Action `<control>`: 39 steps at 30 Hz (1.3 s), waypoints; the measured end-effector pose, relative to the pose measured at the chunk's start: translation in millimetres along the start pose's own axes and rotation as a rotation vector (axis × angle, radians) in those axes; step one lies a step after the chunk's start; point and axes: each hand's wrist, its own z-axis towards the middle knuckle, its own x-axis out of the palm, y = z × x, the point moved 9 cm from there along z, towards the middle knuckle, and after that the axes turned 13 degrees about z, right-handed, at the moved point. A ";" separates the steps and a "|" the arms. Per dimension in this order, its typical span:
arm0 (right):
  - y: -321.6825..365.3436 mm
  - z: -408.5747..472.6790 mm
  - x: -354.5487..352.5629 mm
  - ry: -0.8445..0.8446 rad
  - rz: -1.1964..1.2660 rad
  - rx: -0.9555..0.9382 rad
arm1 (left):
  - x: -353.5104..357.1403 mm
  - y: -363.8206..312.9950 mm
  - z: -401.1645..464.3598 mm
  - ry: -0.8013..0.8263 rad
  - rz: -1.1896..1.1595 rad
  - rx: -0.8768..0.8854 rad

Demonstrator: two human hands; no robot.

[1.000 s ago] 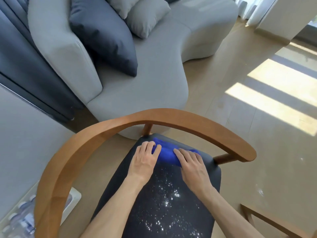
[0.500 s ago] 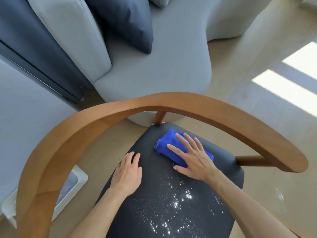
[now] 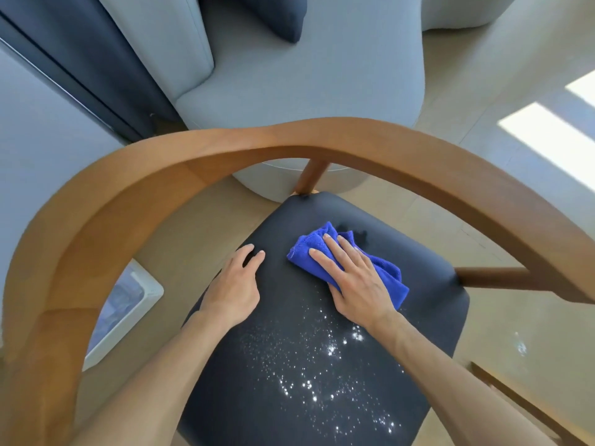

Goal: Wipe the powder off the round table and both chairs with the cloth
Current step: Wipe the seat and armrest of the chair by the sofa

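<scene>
The right hand [image 3: 355, 281] lies flat on the blue cloth [image 3: 346, 263], fingers straight and spread, pressing it onto the dark seat [image 3: 428, 300] of the chair [image 3: 225, 149]. The cloth is bunched toward the far middle of the seat, its long axis running from far-left to near-right, with folds showing past the hand on both ends. The left hand [image 3: 236, 286] rests on the seat's left edge just beside the cloth, holding nothing; its fingers look loosely bent over the edge, though the view does not show how far they wrap.

What matters for the next stroke is where the powder [image 3: 322, 375] lies: nearly all of it is on the near side of the cloth, behind the right wrist, scattered toward the near edge of the seat with the densest specks near the middle and right. The far part of the seat, ahead of the fingertips, looks free of white. So the wipe most likely needs to be a pull toward the person, dragging the cloth across its own short axis so its full length sweeps the patch. The right hand is the one already on the cloth and nearer the powder; the left seems placed only to steady the chair.

A few white flecks [image 3: 520, 347] show on the floor [image 3: 502, 53] to the right. The round table is not in view.
</scene>
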 end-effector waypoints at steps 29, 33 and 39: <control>-111.3 -50.8 -90.3 -0.151 -0.316 0.160 | 5.2 -12.8 -10.2 -0.077 -0.013 -0.083; -128.8 -58.4 -88.8 -0.207 -0.226 0.428 | 6.1 -18.3 -14.7 -0.038 0.056 -0.101; -101.3 -74.9 -74.7 -0.336 -0.272 0.465 | 13.4 -22.6 -15.3 0.064 0.167 -0.098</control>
